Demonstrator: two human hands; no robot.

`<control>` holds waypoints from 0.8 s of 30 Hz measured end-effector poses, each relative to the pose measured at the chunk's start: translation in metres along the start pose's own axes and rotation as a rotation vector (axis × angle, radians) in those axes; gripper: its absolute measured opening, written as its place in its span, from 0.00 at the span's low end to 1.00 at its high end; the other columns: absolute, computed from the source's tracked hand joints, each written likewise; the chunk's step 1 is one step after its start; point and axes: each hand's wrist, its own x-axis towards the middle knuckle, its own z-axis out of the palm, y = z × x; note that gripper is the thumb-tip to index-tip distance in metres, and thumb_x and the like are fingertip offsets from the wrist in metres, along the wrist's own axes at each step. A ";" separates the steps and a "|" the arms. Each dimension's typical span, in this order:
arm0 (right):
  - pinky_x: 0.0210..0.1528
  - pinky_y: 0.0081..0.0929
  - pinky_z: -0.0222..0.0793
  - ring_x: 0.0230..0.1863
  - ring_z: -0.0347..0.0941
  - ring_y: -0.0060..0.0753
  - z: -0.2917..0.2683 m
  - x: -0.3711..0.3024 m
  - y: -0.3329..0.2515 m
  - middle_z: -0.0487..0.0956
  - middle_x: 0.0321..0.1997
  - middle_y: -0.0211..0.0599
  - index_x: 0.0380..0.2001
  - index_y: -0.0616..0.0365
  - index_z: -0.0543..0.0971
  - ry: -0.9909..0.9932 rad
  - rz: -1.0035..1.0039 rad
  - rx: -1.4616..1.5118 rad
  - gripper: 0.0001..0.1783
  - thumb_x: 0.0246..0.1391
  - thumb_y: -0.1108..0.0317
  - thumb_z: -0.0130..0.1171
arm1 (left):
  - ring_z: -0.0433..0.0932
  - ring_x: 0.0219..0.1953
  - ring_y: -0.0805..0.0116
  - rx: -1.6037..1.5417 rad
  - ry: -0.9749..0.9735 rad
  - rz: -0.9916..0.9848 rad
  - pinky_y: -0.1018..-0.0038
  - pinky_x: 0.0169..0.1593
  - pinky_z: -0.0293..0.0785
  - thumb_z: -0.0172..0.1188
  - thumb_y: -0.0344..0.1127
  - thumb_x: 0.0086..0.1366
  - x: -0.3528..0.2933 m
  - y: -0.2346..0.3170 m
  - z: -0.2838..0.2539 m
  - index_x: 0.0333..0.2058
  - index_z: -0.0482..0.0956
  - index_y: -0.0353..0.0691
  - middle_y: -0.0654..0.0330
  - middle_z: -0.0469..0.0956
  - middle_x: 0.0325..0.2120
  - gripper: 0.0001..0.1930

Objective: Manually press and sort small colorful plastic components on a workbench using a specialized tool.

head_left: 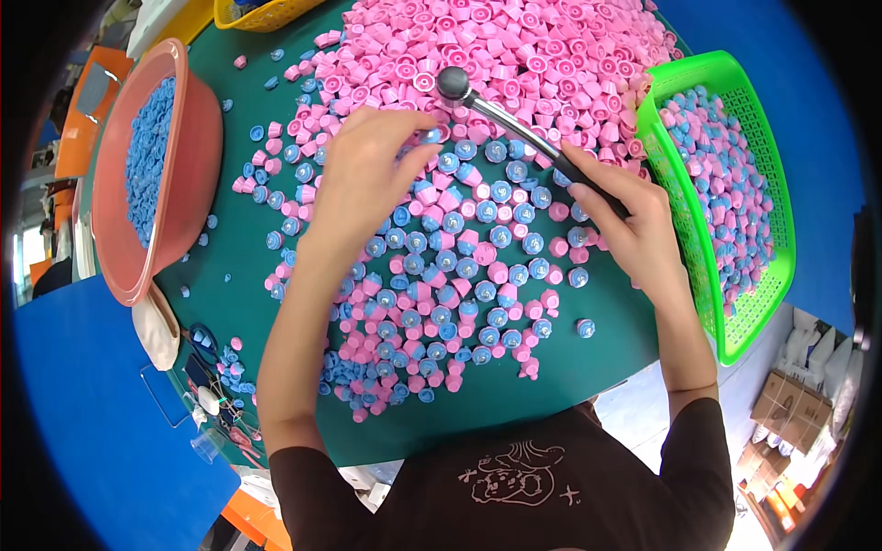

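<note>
My right hand [634, 216] is closed round the black handle of a small mallet [507, 119]. Its silver shaft slants up to the left and ends in a round black head, over the edge of the pink heap. Left of the mallet head, my left hand [367, 170] pinches a small blue cap-like piece [430, 136] between thumb and fingers. Below both hands lie many small pink cups topped with blue pieces [452, 222], some upright, others tipped over. Loose pink cups [514, 55] are heaped at the far side.
A pink basin [202, 129] of blue pieces stands at the left. At the right is a green basket [675, 165] holding pink-and-blue pieces. Scissors [202, 338] and other small tools lie by the green table's [588, 363] left edge. A yellow basket [266, 16] sits at the far left.
</note>
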 end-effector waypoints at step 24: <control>0.29 0.26 0.64 0.24 0.66 0.27 0.012 -0.010 -0.015 0.73 0.24 0.37 0.57 0.53 0.78 -0.054 -0.087 -0.200 0.26 0.54 0.79 0.61 | 0.73 0.33 0.76 0.067 0.151 -0.285 0.78 0.40 0.70 0.70 0.29 0.56 -0.039 -0.011 -0.077 0.39 0.84 0.37 0.64 0.82 0.34 0.11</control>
